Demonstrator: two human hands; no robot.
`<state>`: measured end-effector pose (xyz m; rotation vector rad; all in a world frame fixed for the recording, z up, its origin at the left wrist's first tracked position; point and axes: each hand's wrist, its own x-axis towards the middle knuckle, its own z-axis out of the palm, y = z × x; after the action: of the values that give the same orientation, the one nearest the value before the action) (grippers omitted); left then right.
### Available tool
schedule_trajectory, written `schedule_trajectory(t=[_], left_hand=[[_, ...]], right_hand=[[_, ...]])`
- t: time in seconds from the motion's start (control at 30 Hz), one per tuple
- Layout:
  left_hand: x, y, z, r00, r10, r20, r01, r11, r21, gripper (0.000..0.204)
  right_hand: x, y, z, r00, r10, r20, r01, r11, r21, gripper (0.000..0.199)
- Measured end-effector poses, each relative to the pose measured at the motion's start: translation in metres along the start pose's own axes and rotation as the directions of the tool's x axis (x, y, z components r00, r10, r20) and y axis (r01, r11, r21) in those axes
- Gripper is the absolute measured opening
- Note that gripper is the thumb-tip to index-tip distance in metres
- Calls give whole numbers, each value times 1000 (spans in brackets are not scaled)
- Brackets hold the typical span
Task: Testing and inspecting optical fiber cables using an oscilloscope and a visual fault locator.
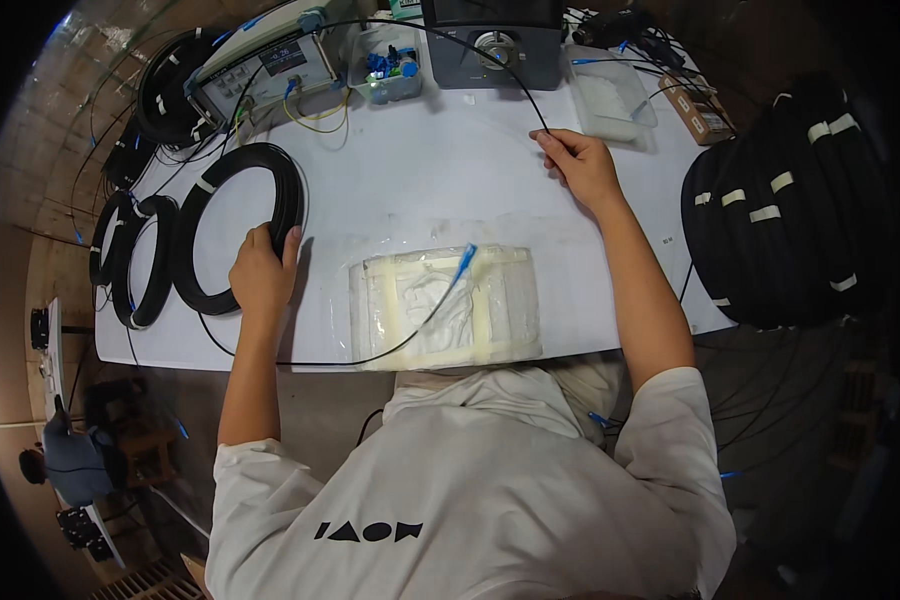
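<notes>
Head view: we see a white table [420,170] over a grey floor, wood-panelled wall at left. A brown box [702,112] sits at the far right edge, beside a clear tray [610,95]. A clear tub [390,65] at the far side holds blue connectors. A taped plastic bag [445,305] lies at the near edge, a blue connector [465,262] on it. Left hand [262,275] is closed around the black coil [240,228] lying on the table's left. Right hand [582,165] pinches the thin cable [450,35] mid-table. Stacked coils [785,205] sit right.

Grey test instrument [270,65], cardboard box [703,112]
</notes>
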<state>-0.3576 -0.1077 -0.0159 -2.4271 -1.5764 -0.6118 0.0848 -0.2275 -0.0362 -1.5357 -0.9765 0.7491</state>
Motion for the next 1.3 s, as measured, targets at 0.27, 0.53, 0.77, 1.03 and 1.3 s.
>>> schedule_trajectory(t=[0.27, 0.53, 0.77, 1.03, 1.3], left_hand=[[-8, -44, 0, 993, -101, -61, 92, 986, -137, 52], [-13, -51, 4, 987, -88, -135, 73, 991, -111, 53], [-13, -51, 5, 984, -58, -171, 43, 995, -89, 52], [-13, -49, 7, 985, -78, -154, 67, 995, -80, 52], [-11, -49, 4, 985, -102, -137, 94, 993, -68, 50]], right_hand=[[4, 0, -1, 1000, -16, 9, 15, 994, 106, 30], [4, 0, 0, 1000, -21, -5, 21, 995, 102, 27], [4, 0, 2, 1000, -6, -13, 6, 998, 60, 29], [3, -1, 3, 1000, 22, -11, -21, 997, 79, 25], [7, 0, 3, 1000, 20, 16, -22, 995, 101, 29]])
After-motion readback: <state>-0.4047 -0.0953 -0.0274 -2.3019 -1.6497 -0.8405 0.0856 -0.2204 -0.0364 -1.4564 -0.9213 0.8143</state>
